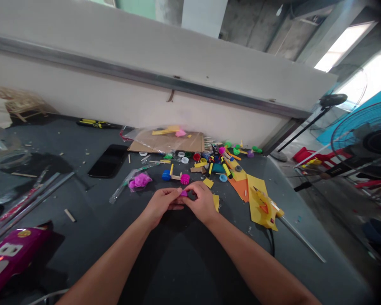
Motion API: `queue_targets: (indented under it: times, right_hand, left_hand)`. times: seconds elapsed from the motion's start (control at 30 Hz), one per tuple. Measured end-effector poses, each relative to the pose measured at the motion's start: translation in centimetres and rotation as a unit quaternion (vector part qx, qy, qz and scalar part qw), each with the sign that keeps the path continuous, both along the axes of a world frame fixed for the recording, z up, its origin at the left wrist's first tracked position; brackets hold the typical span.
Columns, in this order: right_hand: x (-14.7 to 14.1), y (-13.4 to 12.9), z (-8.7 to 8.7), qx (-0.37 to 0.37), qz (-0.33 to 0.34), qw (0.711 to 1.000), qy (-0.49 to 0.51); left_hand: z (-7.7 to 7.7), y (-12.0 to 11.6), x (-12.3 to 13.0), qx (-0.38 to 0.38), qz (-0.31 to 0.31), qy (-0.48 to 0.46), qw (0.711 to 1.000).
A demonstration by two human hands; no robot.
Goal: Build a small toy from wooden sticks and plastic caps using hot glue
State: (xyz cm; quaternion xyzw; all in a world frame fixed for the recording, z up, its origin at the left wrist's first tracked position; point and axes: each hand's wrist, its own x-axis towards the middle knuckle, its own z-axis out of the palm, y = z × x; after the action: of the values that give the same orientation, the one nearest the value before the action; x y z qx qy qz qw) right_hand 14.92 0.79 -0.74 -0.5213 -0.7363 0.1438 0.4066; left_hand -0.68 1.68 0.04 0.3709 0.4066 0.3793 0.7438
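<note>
My left hand and my right hand meet over the middle of the table, both closed with fingertips almost together. Between them is a small purple piece of modelling clay, pinched by the left fingers. A small dark round piece, perhaps a cap, sits in my right fingers against the clay; its exact kind is hard to make out. Just beyond lies a small stick assembly with a blue and a pink end. A purple clay lump rests on clear plastic to the left.
A black phone lies left of the clay lump. Bottle caps, yellow-handled pliers and cardboard crowd the back. At right, a yellow glue gun rests on coloured sheets; a magenta device stands front left.
</note>
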Motion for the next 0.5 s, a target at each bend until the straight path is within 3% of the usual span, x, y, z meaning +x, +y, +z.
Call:
queue_targets:
  times: [0.33, 0.5]
  right_hand:
    - [-0.14, -0.14, 0.09, 0.028, 0.032, 0.998, -0.049]
    - [0.04, -0.23, 0.02, 0.03, 0.083, 0.995, -0.048]
  left_hand:
    - [0.07, 0.32, 0.19, -0.027, -0.018, 0.042, 0.999]
    - [0.03, 0.4, 0.03, -0.028, -0.015, 0.047, 0.998]
